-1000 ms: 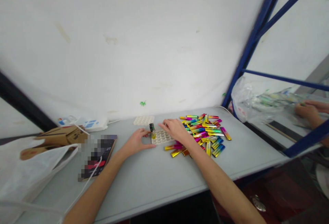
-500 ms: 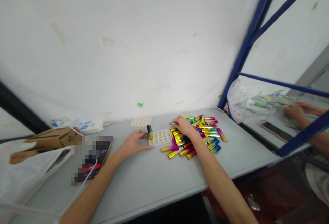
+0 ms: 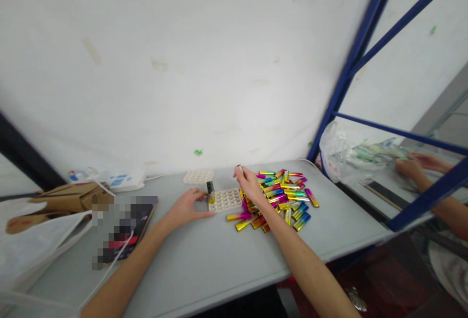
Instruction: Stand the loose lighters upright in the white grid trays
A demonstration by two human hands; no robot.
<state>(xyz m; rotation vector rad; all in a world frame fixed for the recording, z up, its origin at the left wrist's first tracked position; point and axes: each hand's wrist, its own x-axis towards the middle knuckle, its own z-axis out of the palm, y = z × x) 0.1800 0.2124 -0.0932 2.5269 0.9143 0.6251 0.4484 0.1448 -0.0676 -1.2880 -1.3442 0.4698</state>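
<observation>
A white tray with round holes (image 3: 225, 199) lies on the grey table (image 3: 219, 259). One yellow lighter (image 3: 210, 193) stands upright in its left corner. My left hand (image 3: 185, 207) rests against the tray's left edge, fingers curled around it. My right hand (image 3: 249, 185) is pinched on a lighter held upright, just right of the tray and above it. A heap of several colourful metallic lighters (image 3: 283, 195) lies to the right of that hand.
A second white tray (image 3: 198, 177) lies near the wall. A phone (image 3: 122, 230), a white power strip (image 3: 120, 180), a cardboard box (image 3: 66, 198) and a white bag (image 3: 25, 245) sit at the left. Blue frame bars (image 3: 351, 60) stand right; another person's hands (image 3: 420, 167) work beyond them.
My right hand went from the tray to the heap, pinched one lighter and has lifted it back toward the tray. My left hand has stayed at the tray's edge.
</observation>
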